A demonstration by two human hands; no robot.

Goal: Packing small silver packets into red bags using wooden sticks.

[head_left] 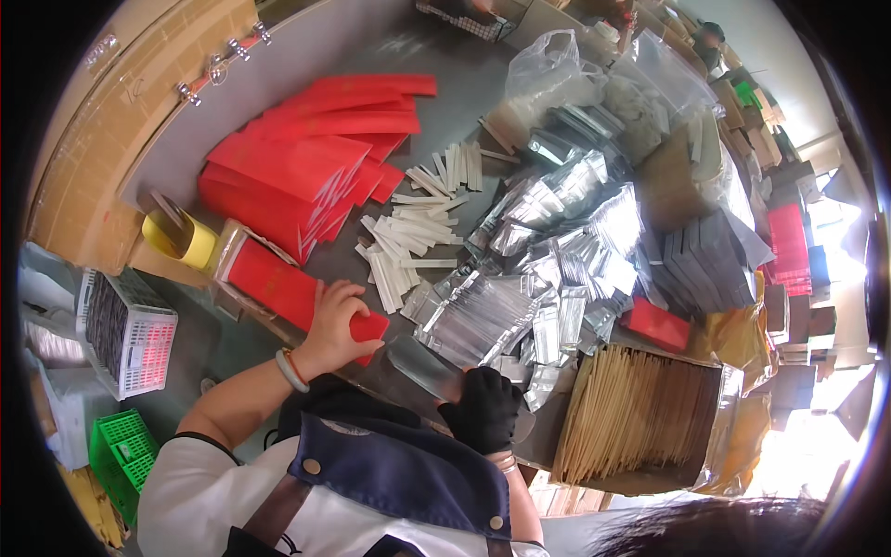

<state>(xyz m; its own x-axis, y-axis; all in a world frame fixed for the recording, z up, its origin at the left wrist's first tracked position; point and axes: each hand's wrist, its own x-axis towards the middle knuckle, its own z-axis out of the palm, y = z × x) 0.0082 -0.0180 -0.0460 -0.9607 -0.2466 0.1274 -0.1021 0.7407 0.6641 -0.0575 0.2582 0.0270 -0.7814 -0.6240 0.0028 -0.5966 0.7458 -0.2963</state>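
My left hand (339,326), bare with a bangle at the wrist, has its thumb and fingers around the right end of a long red packet (275,280). The packet's far end rests in an open cardboard box (224,284) at the table's near left edge. In a black fingerless glove, my right hand (485,409) pinches a clear plastic sleeve (422,367), which points up and left towards the packet. Beyond that hand lies a heap of clear plastic packets (480,315). White strips (407,233) lie loose beyond my left hand.
Fanned red paper pieces (292,157) cover the table's back left. To the right stands a carton of thin wooden sticks (626,411), near stacked grey blocks (703,261). A yellow container (177,240), a white crate (146,348) and a green basket (124,452) are at left.
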